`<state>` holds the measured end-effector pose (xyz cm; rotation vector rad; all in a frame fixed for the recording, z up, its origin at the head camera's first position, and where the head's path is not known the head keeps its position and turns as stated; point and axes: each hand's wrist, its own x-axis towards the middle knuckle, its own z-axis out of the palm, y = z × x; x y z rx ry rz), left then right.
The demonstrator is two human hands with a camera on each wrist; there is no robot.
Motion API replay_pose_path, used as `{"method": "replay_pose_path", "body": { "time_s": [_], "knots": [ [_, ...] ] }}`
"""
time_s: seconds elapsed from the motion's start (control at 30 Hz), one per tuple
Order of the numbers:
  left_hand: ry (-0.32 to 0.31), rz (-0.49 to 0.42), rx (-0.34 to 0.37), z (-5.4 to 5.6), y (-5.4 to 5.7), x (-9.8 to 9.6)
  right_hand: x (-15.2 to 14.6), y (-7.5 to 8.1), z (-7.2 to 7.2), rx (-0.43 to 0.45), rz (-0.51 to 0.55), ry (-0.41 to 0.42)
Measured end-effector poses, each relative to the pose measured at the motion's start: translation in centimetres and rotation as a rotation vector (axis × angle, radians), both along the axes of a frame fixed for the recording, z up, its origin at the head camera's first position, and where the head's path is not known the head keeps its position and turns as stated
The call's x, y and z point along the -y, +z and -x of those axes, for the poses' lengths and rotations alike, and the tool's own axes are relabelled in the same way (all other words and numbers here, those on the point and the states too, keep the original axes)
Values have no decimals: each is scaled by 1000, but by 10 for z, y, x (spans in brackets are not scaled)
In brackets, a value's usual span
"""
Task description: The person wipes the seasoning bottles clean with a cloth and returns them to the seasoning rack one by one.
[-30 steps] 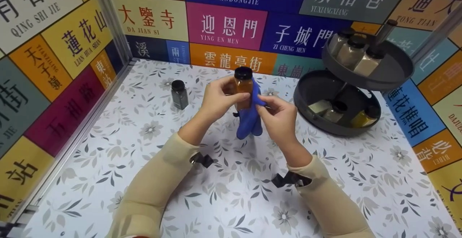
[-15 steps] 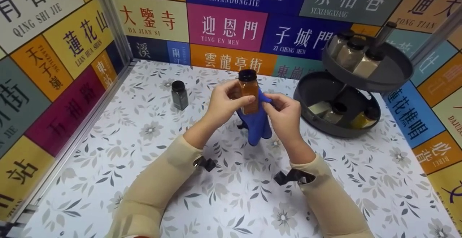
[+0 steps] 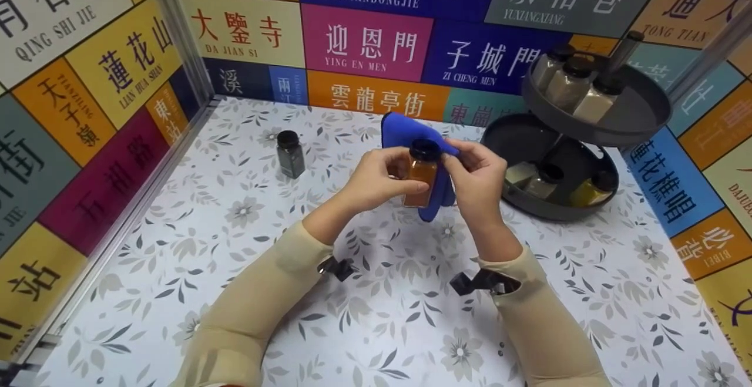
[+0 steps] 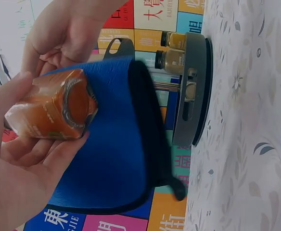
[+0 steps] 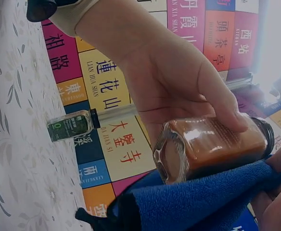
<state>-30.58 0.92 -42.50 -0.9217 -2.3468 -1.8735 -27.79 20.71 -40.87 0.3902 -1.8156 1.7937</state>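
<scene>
My left hand [image 3: 379, 181] grips a glass spice jar [image 3: 420, 182] of orange-brown powder with a black lid, nearly upright above the table. Behind and to the right of the jar, a blue cloth [image 3: 405, 131] with black edging hangs from my right hand [image 3: 479, 172], whose thumb and fingers pinch it near the lid. In the left wrist view the jar's base [image 4: 78, 103] faces the camera, with the cloth [image 4: 114, 149] spread alongside. The right wrist view shows the fuzzy cloth [image 5: 198, 199] against the jar's side. Part of my right fingers is hidden by the cloth.
A dark spice jar [image 3: 290, 158] with a green label stands on the flower-patterned table [image 3: 376, 328], left of my hands. To the right is a two-tier dark grey turntable rack [image 3: 640, 131] with several jars on its tiers. Sign-printed walls [image 3: 370, 40] enclose the table.
Both hands have moved a little right and lower with the jar. The cloth's upper part now rises spread behind the lid instead of hanging bunched below. The dark jar has stayed put.
</scene>
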Motion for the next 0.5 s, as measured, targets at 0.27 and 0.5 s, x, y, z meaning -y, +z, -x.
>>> {"method": "replay_pose_path", "body": {
  "time_s": [0.27,0.5],
  "knots": [
    [163,-64,-25,1,2,3,11,-5,-6,-85,-64,3],
    [257,-170,-36,5,8,14,21,-11,-9,-62,-136,34]
  ]
}}
